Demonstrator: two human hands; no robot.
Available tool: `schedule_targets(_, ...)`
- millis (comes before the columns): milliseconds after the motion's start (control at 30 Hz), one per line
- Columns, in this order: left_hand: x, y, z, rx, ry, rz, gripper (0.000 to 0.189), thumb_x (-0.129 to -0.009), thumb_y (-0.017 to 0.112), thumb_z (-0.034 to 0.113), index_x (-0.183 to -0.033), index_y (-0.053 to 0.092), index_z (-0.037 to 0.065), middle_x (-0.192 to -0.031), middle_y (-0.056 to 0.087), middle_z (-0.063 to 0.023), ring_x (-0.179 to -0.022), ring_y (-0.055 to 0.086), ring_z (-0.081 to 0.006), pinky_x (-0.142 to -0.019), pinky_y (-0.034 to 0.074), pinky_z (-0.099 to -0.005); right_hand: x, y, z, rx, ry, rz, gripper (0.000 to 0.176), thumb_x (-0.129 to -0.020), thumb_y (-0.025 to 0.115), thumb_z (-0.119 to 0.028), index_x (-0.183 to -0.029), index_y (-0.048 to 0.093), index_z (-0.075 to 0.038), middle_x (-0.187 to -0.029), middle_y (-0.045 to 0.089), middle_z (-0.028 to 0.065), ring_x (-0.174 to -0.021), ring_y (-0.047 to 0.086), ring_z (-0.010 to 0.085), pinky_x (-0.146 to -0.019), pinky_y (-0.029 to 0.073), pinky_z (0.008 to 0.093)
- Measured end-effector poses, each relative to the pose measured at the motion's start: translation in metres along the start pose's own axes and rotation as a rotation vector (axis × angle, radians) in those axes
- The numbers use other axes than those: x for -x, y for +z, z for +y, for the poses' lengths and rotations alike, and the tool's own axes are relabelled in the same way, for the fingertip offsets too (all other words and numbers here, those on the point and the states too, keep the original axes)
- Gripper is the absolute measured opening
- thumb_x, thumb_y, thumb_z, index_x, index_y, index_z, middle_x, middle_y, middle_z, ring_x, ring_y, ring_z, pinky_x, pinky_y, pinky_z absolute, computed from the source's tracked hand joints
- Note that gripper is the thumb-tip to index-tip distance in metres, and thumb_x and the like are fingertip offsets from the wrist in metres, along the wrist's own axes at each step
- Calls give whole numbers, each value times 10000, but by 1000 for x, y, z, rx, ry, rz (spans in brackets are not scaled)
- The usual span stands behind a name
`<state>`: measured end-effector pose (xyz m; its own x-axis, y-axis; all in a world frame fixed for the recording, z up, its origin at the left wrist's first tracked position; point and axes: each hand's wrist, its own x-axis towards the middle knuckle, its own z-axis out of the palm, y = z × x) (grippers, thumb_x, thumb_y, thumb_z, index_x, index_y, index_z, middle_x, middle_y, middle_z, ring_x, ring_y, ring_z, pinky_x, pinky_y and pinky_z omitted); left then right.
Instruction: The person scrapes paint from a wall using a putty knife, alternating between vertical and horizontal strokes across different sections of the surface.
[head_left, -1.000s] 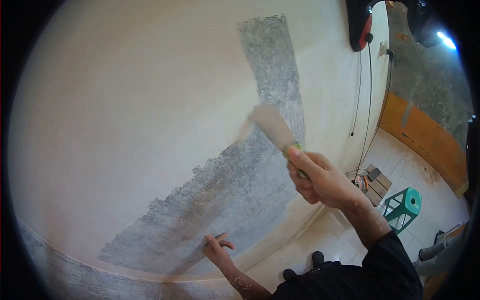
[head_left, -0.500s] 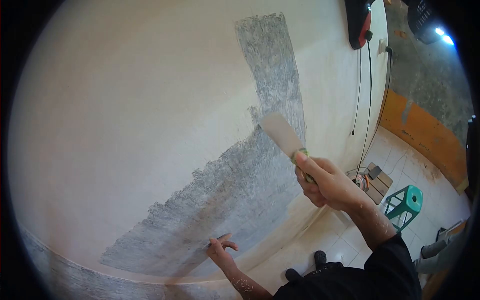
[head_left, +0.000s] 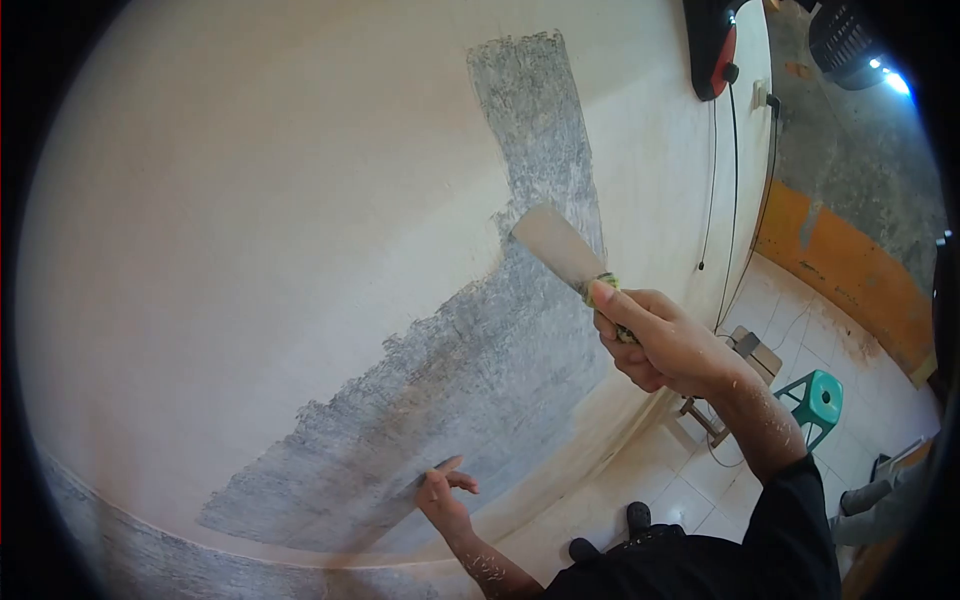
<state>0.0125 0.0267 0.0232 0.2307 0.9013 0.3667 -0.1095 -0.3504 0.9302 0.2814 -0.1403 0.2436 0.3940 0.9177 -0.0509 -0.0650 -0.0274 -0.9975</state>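
My right hand [head_left: 668, 347] grips the green handle of a putty knife [head_left: 560, 250], its wide pale blade laid against the wall at the edge of a grey scraped patch [head_left: 470, 390]. That patch runs from a vertical strip near the top down to a broad band at lower left on the cream wall [head_left: 250, 220]. My left hand [head_left: 444, 498] rests low on the wall with fingers spread, fingertips touching the lower edge of the grey band, holding nothing. White specks cover both forearms.
A black and red device [head_left: 712, 45] hangs on the wall at top right, with cables [head_left: 738, 180] running down. A green plastic stool [head_left: 818, 398] and a small wooden stool [head_left: 752, 352] stand on the tiled floor. An orange-banded wall [head_left: 850, 275] lies at right.
The putty knife blade slid right and down, then back up slightly along the grey patch edge. My right hand shifted a little rightward. The left hand stayed on the wall.
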Motion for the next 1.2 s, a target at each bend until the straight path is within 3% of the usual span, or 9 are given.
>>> schedule_targets(467, 11, 10, -6, 51, -11, -62, 668, -1005, 504, 508, -822, 669, -113, -607, 646, -154, -461, 587, -182, -496, 505, -302, -2, 3, 7, -15, 42, 0, 541, -1026, 405, -578, -768, 461, -106, -564, 335, -81, -419, 302, 34, -357, 238, 230)
schedule_targets(500, 11, 11, -6, 46, -18, -70, 668, -1003, 508, 510, -828, 671, -114, -609, 646, -154, -463, 588, -183, -494, 505, -303, -5, 6, -2, 104, -36, 40, 537, -1027, 403, -579, -770, 462, -111, -562, 339, -79, -418, 300, 32, -352, 227, 234)
schedule_targets(600, 7, 22, -9, 75, -33, -99, 667, -998, 516, 513, -854, 678, -117, -612, 646, -153, -472, 591, -185, -493, 502, -301, -3, -1, -1, 71, -8, 26, 534, -1028, 400, -576, -766, 463, -115, -559, 356, -77, -412, 305, 32, -346, 221, 241)
schedule_targets(633, 9, 21, -8, 93, -48, -107, 666, -997, 517, 514, -867, 680, -119, -612, 646, -150, -478, 593, -185, -494, 499, -297, -1, -3, 7, -22, 90, 26, 532, -1026, 404, -579, -759, 453, -122, -562, 360, -77, -413, 307, 33, -345, 218, 235)
schedule_targets(733, 16, 11, -6, 73, -96, -138, 649, -999, 520, 504, -895, 683, -116, -627, 650, -140, -504, 601, -178, -504, 480, -274, -8, 8, 2, -27, -36, 33, 528, -1024, 396, -589, -776, 438, -125, -579, 315, -86, -425, 254, 35, -355, 192, 236)
schedule_targets(767, 18, 11, -4, 54, -100, -153, 644, -999, 522, 502, -890, 682, -113, -631, 652, -139, -505, 600, -174, -508, 477, -268, -9, 12, -11, -90, 27, -8, 523, -1023, 392, -595, -791, 424, -128, -593, 286, -89, -442, 219, 38, -365, 175, 238)
schedule_targets(1200, 18, 30, 3, 42, -202, -237, 529, -1010, 550, 419, -967, 704, -86, -646, 659, -85, -526, 580, -114, -513, 406, -234, -2, -9, -10, -119, 42, -51, 490, -1028, 403, -575, -794, 422, -145, -592, 307, -91, -439, 231, 18, -372, 171, 225)
